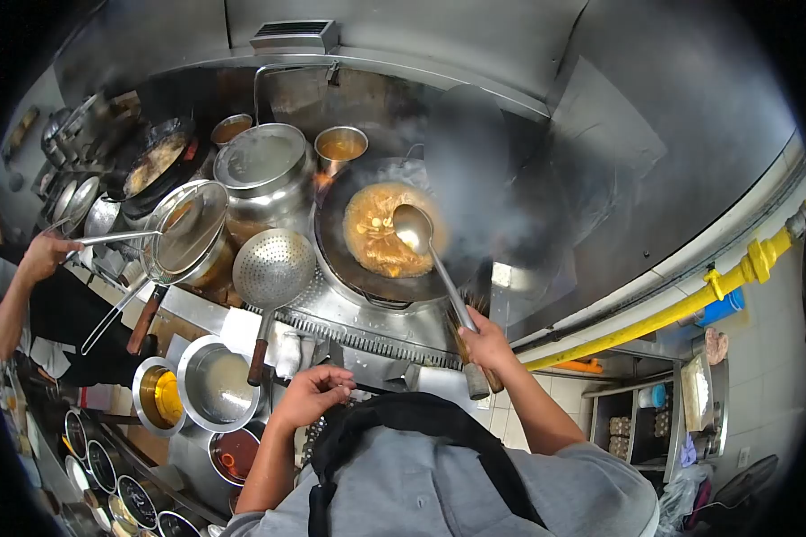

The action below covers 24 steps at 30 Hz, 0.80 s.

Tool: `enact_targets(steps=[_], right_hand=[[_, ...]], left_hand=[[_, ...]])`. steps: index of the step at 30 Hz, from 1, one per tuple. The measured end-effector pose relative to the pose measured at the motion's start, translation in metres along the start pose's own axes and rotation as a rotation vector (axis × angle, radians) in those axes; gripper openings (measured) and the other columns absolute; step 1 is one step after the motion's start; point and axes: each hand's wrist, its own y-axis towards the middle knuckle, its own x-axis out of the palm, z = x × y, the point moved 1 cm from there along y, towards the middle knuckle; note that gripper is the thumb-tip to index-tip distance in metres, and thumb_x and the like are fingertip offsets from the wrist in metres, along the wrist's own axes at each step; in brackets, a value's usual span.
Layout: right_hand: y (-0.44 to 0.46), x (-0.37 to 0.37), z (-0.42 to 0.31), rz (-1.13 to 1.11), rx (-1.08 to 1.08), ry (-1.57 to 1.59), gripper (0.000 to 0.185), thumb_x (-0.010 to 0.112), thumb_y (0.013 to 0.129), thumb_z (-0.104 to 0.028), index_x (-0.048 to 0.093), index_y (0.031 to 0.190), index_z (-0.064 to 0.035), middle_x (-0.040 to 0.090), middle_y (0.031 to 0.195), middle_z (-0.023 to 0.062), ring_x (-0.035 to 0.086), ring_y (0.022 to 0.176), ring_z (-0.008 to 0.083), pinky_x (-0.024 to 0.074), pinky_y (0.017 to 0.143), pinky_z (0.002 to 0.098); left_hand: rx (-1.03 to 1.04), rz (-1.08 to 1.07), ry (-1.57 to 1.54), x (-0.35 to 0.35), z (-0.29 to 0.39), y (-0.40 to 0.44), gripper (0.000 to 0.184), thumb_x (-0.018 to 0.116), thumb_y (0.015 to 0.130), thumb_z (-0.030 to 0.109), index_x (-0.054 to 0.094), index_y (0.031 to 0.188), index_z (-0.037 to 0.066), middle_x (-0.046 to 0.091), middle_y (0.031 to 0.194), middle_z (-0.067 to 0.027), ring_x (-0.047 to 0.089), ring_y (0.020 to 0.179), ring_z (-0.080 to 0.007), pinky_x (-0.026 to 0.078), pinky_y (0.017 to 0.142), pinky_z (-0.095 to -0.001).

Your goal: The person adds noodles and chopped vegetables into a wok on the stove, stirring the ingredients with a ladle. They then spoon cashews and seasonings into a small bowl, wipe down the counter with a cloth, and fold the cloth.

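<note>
From the head-worn camera, a cook's right hand [484, 338] grips a long-handled metal ladle [413, 228], fingers closed around the shaft just above its thick wooden end. The ladle's round bowl sits at the right-hand part of a bubbly, orange-brown liquid [372, 252] dotted with pale pieces, inside a wide, dark metal wok [331, 237] on a steel range. Steam blurs the area to the right of the wok. A brush-like bundle of thin brown strips [457, 333] stands close beside the gripping hand; whether the two touch is unclear.

The left hand [312, 396] hovers near the range's front edge, fingers loosely curled and thumb a little apart from them, holding nothing visible. Near it lie a crumpled white cloth [288, 353] and the dark wooden handle of a round, perforated steel skimmer [274, 268], whose disc rests to the left of the wok. Behind the wok stands a small steel pot of orange liquid [341, 145]; a large, lidded steel pot [261, 157] sits at its left. At far left, a co-worker's hand [47, 258] clasps the handle of a round wire-mesh strainer [185, 231].
</note>
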Motion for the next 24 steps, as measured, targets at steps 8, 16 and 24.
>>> enact_targets(steps=[8, 16, 24], right_hand=[[0.056, 0.004, 0.0, 0.231, -0.408, -0.295, 0.059, 0.062, 0.084, -0.017, 0.041, 0.138, -0.0063, 0.057, 0.107, 0.0158, 0.053, 0.089, 0.0223, 0.0434, 0.077, 0.0303], [0.053, -0.013, -0.053, 0.244, -0.395, -0.49, 0.059, 0.059, 0.085, -0.02, 0.039, 0.14, -0.011, 0.058, 0.119, 0.0239, 0.056, 0.109, 0.039, 0.0436, 0.094, 0.0415], [0.039, -0.013, -0.023, 0.104, -0.46, -0.493, 0.057, 0.059, 0.085, -0.019, 0.042, 0.138, -0.0091, 0.057, 0.12, 0.0235, 0.054, 0.112, 0.0391, 0.0427, 0.097, 0.0396]], left_hand=[[0.021, 0.046, 0.052, 0.002, 0.009, -0.007, 0.024, 0.059, 0.085, -0.005, 0.059, 0.11, -0.002, 0.066, 0.096, -0.0064, 0.062, 0.079, -0.0123, 0.052, 0.071, -0.027], [0.028, 0.037, 0.041, -0.005, 0.008, -0.01, 0.025, 0.061, 0.086, -0.002, 0.059, 0.111, -0.001, 0.066, 0.099, -0.0071, 0.061, 0.085, -0.0113, 0.051, 0.074, -0.0258], [0.061, 0.04, 0.01, -0.012, 0.025, -0.014, 0.025, 0.062, 0.085, -0.001, 0.061, 0.11, 0.0, 0.066, 0.098, -0.0048, 0.061, 0.083, -0.0096, 0.05, 0.073, -0.0244]])
